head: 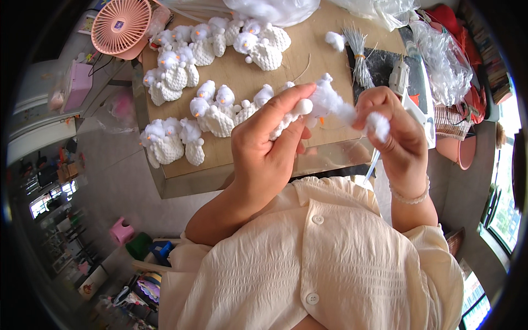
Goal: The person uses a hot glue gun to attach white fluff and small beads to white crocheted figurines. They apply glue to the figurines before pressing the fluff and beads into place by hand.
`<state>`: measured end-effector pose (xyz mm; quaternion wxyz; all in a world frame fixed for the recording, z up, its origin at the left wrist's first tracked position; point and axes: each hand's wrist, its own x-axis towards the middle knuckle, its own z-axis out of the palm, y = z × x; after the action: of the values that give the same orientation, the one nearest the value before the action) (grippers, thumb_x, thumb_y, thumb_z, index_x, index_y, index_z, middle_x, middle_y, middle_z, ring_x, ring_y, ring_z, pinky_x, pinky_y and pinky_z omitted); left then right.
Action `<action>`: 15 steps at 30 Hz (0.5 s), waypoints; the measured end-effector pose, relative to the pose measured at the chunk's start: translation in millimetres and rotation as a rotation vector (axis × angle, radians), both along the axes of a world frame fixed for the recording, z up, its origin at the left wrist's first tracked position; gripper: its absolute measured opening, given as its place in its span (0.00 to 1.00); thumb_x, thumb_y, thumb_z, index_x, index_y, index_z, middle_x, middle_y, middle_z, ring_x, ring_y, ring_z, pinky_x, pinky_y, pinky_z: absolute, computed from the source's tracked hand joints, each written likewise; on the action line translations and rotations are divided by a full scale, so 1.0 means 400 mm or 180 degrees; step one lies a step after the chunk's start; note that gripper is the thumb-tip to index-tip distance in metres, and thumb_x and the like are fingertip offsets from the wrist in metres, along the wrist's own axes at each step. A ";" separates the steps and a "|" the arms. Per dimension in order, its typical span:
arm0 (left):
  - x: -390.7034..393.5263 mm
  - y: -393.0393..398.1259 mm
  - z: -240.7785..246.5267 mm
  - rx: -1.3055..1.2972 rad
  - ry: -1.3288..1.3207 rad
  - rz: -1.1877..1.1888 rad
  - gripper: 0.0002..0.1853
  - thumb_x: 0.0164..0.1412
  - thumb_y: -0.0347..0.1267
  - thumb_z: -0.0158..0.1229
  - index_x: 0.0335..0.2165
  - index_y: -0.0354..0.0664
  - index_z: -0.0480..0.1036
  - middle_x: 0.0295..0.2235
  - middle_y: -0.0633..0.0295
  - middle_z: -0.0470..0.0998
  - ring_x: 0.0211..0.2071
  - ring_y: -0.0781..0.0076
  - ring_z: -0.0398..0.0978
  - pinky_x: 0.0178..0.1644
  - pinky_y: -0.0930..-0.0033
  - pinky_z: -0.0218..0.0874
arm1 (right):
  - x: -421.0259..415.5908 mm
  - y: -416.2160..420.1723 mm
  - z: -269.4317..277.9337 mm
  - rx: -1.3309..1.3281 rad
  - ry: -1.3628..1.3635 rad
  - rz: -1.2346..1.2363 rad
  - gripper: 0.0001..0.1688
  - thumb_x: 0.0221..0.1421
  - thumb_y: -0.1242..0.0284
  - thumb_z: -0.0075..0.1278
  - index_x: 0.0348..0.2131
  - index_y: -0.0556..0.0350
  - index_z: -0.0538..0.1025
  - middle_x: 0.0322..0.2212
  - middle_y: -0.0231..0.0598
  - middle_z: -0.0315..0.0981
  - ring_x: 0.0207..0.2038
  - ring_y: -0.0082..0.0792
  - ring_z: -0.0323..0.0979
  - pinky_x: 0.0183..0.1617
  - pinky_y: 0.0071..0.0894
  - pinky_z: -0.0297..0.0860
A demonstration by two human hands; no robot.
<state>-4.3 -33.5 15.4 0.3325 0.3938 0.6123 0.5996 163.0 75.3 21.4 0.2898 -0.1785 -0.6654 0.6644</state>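
My left hand grips a small white snowman doll with a knitted body, white ball hands, a fluffy head and an orange nose. A strand of white fibre stretches from the doll's head to my right hand, whose bent fingers pinch it. A tuft of white stuffing also sits between those fingers. Several similar snowman dolls lie in groups on the brown table board, beyond and left of my left hand. Another tuft of white stuffing lies near the far side.
A bundle of thin wires and a white hot glue gun lie on a dark board at the right. Clear plastic bags are heaped beyond. A pink fan stands at the far left corner. White plastic bags line the far edge.
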 end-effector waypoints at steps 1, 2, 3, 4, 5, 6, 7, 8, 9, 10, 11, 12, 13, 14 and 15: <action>-0.003 -0.002 0.000 -0.0023 -0.0012 -0.0065 0.16 0.59 0.21 0.51 0.47 0.38 0.70 0.30 0.62 0.76 0.23 0.85 0.70 0.21 0.84 0.62 | 0.000 0.003 -0.007 -0.0211 0.0109 -0.0005 0.09 0.58 0.78 0.46 0.37 0.67 0.74 0.36 0.41 0.64 0.40 0.31 0.66 0.39 0.24 0.66; -0.004 -0.004 0.000 -0.0046 -0.0024 -0.0133 0.16 0.59 0.20 0.51 0.47 0.39 0.71 0.32 0.62 0.76 0.24 0.85 0.72 0.22 0.84 0.64 | -0.002 0.004 -0.008 -0.0285 0.0150 -0.0029 0.09 0.58 0.78 0.45 0.37 0.67 0.73 0.36 0.40 0.65 0.41 0.30 0.66 0.42 0.25 0.64; -0.002 -0.005 0.004 -0.0104 -0.0202 -0.0078 0.16 0.59 0.21 0.50 0.46 0.39 0.71 0.31 0.63 0.75 0.23 0.85 0.71 0.21 0.84 0.63 | -0.004 0.005 -0.011 -0.0362 0.0192 -0.0049 0.09 0.59 0.77 0.45 0.37 0.68 0.73 0.37 0.40 0.66 0.41 0.30 0.66 0.45 0.25 0.63; 0.000 -0.004 0.011 -0.0163 -0.0378 -0.0024 0.15 0.60 0.21 0.50 0.46 0.39 0.71 0.30 0.64 0.75 0.22 0.85 0.71 0.21 0.84 0.62 | -0.009 0.010 -0.014 -0.0330 0.0205 -0.0061 0.09 0.59 0.77 0.45 0.36 0.67 0.73 0.37 0.39 0.67 0.41 0.30 0.66 0.47 0.26 0.61; 0.002 -0.005 0.014 -0.0223 -0.0555 0.0029 0.15 0.60 0.22 0.49 0.46 0.39 0.71 0.28 0.64 0.75 0.22 0.86 0.71 0.20 0.84 0.62 | -0.013 0.014 -0.016 -0.0297 0.0218 -0.0073 0.09 0.59 0.77 0.45 0.36 0.67 0.73 0.36 0.38 0.67 0.41 0.29 0.66 0.48 0.26 0.60; -0.001 -0.005 0.006 -0.0189 -0.0611 0.0069 0.14 0.60 0.23 0.49 0.45 0.39 0.72 0.25 0.66 0.73 0.20 0.87 0.69 0.19 0.84 0.59 | -0.016 0.013 -0.016 -0.0467 0.0220 -0.0109 0.09 0.59 0.76 0.45 0.36 0.66 0.73 0.36 0.36 0.70 0.42 0.27 0.66 0.51 0.25 0.56; 0.001 -0.004 0.006 -0.0192 -0.0730 0.0127 0.14 0.60 0.23 0.49 0.45 0.38 0.72 0.25 0.66 0.73 0.19 0.87 0.69 0.18 0.84 0.59 | -0.019 0.013 -0.017 -0.0456 0.0239 -0.0115 0.10 0.59 0.75 0.45 0.36 0.65 0.73 0.36 0.35 0.70 0.42 0.27 0.66 0.51 0.25 0.57; 0.002 -0.001 0.009 -0.0195 -0.0848 0.0186 0.14 0.60 0.23 0.49 0.45 0.38 0.72 0.25 0.66 0.74 0.19 0.87 0.69 0.18 0.84 0.59 | -0.021 0.015 -0.020 -0.0445 0.0258 -0.0122 0.10 0.59 0.75 0.45 0.36 0.65 0.73 0.36 0.35 0.70 0.42 0.26 0.66 0.51 0.24 0.57; 0.003 0.000 0.012 -0.0202 -0.0964 0.0253 0.14 0.60 0.23 0.49 0.45 0.38 0.71 0.25 0.66 0.74 0.18 0.87 0.68 0.18 0.84 0.59 | -0.023 0.017 -0.025 -0.0440 0.0279 -0.0122 0.10 0.59 0.75 0.45 0.36 0.65 0.74 0.36 0.35 0.71 0.43 0.26 0.66 0.50 0.24 0.57; 0.002 0.003 0.012 -0.0215 -0.1015 0.0274 0.14 0.60 0.24 0.49 0.45 0.36 0.71 0.25 0.64 0.74 0.17 0.85 0.68 0.18 0.83 0.59 | -0.021 0.021 -0.029 -0.0397 0.0249 -0.0082 0.10 0.59 0.74 0.45 0.37 0.64 0.74 0.36 0.35 0.72 0.44 0.25 0.66 0.51 0.23 0.58; 0.002 0.002 0.010 -0.0189 -0.1101 0.0270 0.13 0.60 0.24 0.49 0.45 0.36 0.71 0.25 0.63 0.75 0.17 0.84 0.68 0.17 0.82 0.59 | -0.022 0.021 -0.033 -0.0412 0.0256 -0.0052 0.11 0.59 0.74 0.46 0.38 0.64 0.74 0.37 0.38 0.71 0.44 0.28 0.65 0.51 0.26 0.57; 0.002 0.001 0.010 -0.0164 -0.1189 0.0263 0.13 0.60 0.25 0.49 0.45 0.35 0.71 0.25 0.63 0.75 0.17 0.83 0.68 0.17 0.81 0.59 | -0.024 0.019 -0.033 -0.0428 0.0262 -0.0025 0.12 0.58 0.74 0.46 0.39 0.64 0.73 0.38 0.40 0.70 0.44 0.31 0.64 0.51 0.29 0.56; 0.001 0.000 0.010 -0.0138 -0.1277 0.0260 0.13 0.61 0.25 0.49 0.44 0.35 0.71 0.25 0.62 0.75 0.17 0.82 0.69 0.17 0.81 0.59 | -0.025 0.018 -0.034 -0.0444 0.0268 0.0004 0.13 0.58 0.73 0.46 0.40 0.64 0.73 0.39 0.43 0.68 0.44 0.34 0.63 0.50 0.31 0.56; -0.001 0.000 0.011 -0.0125 -0.1482 0.0229 0.14 0.60 0.26 0.49 0.45 0.35 0.70 0.25 0.58 0.75 0.17 0.79 0.69 0.17 0.79 0.59 | -0.027 0.019 -0.034 -0.0456 0.0212 0.0014 0.13 0.57 0.73 0.47 0.41 0.63 0.73 0.40 0.42 0.68 0.44 0.33 0.63 0.50 0.30 0.56; -0.001 0.003 0.013 -0.0162 -0.1606 0.0253 0.14 0.60 0.26 0.49 0.45 0.35 0.70 0.24 0.58 0.75 0.16 0.79 0.69 0.17 0.78 0.60 | -0.027 0.020 -0.039 -0.0474 0.0251 0.0030 0.13 0.57 0.74 0.47 0.41 0.63 0.73 0.40 0.42 0.69 0.44 0.32 0.63 0.50 0.29 0.56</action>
<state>-4.6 -32.4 20.4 0.4607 0.1990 0.5398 0.6758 152.1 83.2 5.9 0.2985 -0.1702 -0.6030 0.7200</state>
